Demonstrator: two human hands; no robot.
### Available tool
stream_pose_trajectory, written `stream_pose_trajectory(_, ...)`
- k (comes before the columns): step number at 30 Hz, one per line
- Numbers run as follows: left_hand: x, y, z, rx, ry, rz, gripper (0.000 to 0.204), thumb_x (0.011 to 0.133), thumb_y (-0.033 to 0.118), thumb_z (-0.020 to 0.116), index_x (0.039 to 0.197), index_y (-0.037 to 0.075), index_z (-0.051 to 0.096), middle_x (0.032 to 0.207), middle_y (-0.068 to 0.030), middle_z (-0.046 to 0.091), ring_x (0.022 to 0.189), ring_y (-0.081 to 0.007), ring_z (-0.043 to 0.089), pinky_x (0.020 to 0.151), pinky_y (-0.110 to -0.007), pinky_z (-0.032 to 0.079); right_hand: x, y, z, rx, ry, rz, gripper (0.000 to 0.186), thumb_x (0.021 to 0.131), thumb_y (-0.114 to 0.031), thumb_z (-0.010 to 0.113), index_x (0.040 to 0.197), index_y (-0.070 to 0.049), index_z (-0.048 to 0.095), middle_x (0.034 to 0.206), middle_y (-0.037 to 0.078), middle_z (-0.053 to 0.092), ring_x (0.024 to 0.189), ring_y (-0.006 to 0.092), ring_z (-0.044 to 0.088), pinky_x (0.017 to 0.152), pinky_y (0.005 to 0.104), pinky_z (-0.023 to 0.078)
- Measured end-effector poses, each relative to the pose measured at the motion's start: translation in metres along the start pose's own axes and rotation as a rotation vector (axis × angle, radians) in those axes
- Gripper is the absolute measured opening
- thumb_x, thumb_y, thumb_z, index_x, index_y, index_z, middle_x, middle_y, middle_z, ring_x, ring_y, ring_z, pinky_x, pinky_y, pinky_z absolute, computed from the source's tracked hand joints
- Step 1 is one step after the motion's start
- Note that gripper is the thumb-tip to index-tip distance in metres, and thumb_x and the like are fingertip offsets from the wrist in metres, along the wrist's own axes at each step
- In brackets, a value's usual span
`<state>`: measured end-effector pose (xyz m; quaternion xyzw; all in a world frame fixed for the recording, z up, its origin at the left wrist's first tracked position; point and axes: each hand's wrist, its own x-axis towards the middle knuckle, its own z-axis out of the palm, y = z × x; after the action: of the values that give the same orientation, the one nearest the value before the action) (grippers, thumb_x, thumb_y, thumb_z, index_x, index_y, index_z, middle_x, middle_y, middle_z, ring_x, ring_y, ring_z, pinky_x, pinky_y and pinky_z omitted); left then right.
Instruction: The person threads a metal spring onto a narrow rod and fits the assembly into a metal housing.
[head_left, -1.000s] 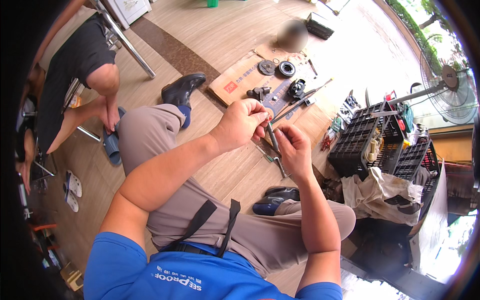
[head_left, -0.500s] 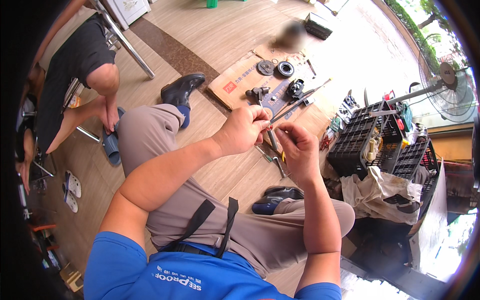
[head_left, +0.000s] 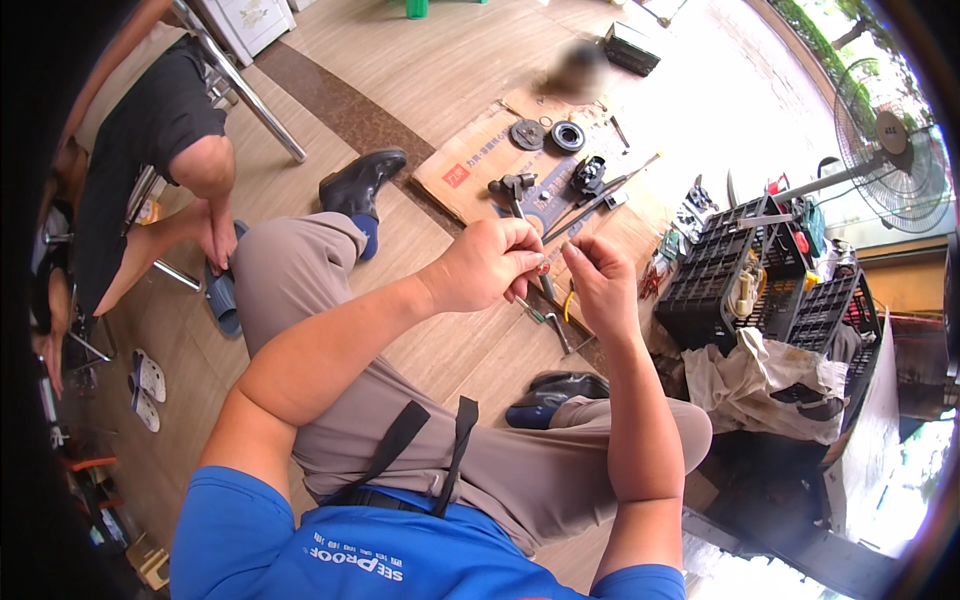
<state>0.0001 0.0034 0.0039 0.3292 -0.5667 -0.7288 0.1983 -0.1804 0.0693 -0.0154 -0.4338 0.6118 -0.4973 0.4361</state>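
My left hand [head_left: 480, 262] is closed round a short dark metal rod [head_left: 546, 283] with a small red piece [head_left: 542, 268] at my fingertips. My right hand [head_left: 600, 283] is just right of it, thumb and forefinger pinched; what they hold, if anything, is too small to make out. Beyond my hands, a cardboard sheet [head_left: 450, 200] bears a dark metal fitting [head_left: 512, 186], a flat grey disc [head_left: 527, 134], a black ring [head_left: 567, 136], a black housing [head_left: 589, 172] and several long thin tools.
A seated person's bare leg [head_left: 200, 170] is at left by a chair. Black crates [head_left: 700, 290] with parts and a draped cloth [head_left: 760, 385] stand at right, below a fan [head_left: 890, 145]. A black box [head_left: 630, 48] lies at the back. My boot [head_left: 360, 185] is beside the cardboard.
My right hand has come off the rod and risen slightly, its fingertips now pinched above it. My left hand has dropped a little, still holding the red-tipped piece.
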Motion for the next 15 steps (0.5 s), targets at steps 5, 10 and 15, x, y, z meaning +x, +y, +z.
stream_pose_trajectory(5, 0.005, 0.001, -0.009, -0.128, 0.132, 0.007, 0.010, 0.097, 0.009, 0.053, 0.092, 0.001, 0.058, 0.075, -0.0018, 0.060, 0.060, -0.0066, 0.057, 0.054, -0.023, 0.050, -0.006, 0.002, 0.002, 0.143, -0.125, 0.236, 0.014, 0.095, -0.014, 0.060, 0.092, -0.001, 0.064, 0.065, -0.005, 0.052, 0.053, 0.0029, 0.043, 0.047, 0.0204, 0.033)
stream_pose_trajectory(10, 0.009, -0.002, -0.011, -0.156, 0.255, 0.017, 0.012, 0.097, 0.011, 0.053, 0.093, 0.001, 0.059, 0.075, -0.0016, 0.060, 0.059, -0.0058, 0.056, 0.053, -0.022, 0.050, -0.007, 0.026, -0.003, 0.212, -0.233, 0.322, 0.016, 0.096, -0.017, 0.058, 0.095, -0.001, 0.063, 0.063, -0.003, 0.052, 0.049, 0.0050, 0.044, 0.045, 0.0208, 0.033)
stream_pose_trajectory(15, 0.006, 0.002, -0.010, -0.104, 0.277, 0.014, 0.012, 0.098, 0.010, 0.052, 0.090, 0.002, 0.057, 0.076, -0.0026, 0.059, 0.059, -0.0084, 0.057, 0.054, -0.024, 0.049, -0.001, 0.019, -0.002, -0.001, -0.037, 0.410, 0.018, 0.095, -0.015, 0.057, 0.099, 0.002, 0.062, 0.072, 0.002, 0.061, 0.055, 0.0072, 0.054, 0.048, 0.0215, 0.041)
